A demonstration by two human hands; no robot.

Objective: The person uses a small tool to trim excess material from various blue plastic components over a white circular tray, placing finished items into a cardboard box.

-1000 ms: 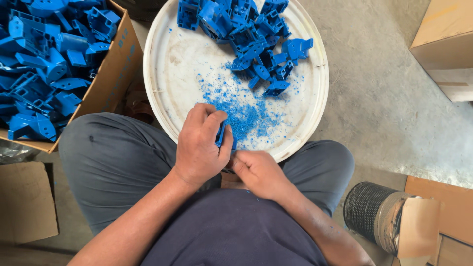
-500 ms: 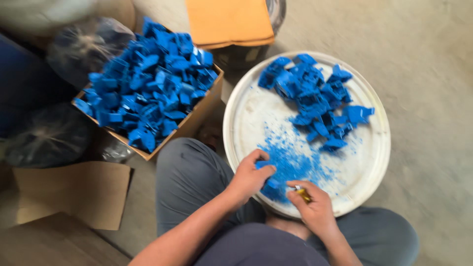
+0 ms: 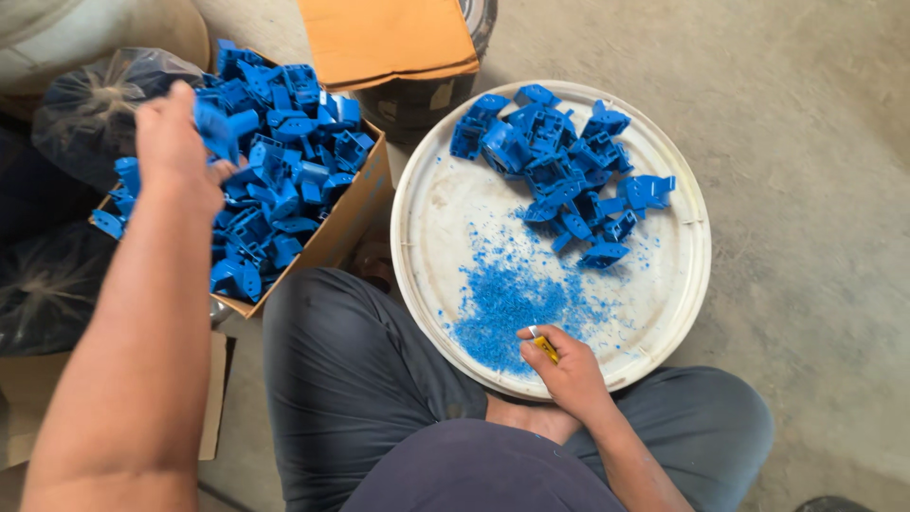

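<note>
My left hand (image 3: 175,147) is raised over the cardboard box (image 3: 336,232) of blue plastic parts and pinches one blue part (image 3: 216,128) between thumb and fingers. My right hand (image 3: 564,365) rests on the near rim of the round white tray (image 3: 427,218) and grips a small yellow-handled knife (image 3: 544,345). On the tray lies a heap of blue plastic parts (image 3: 559,171) at the far side and a patch of blue shavings (image 3: 507,299) near my right hand.
Two dark plastic bags (image 3: 90,100) sit left of the box. A folded brown cardboard sheet (image 3: 393,38) lies over a dark bucket behind the tray. Flat cardboard (image 3: 213,398) lies at the lower left. My legs in grey trousers (image 3: 351,370) sit under the tray on concrete floor (image 3: 806,142).
My left hand has left the tray and swung left over the box with a blue part in it. My right hand stays at the tray rim with the knife. The view shifted left.
</note>
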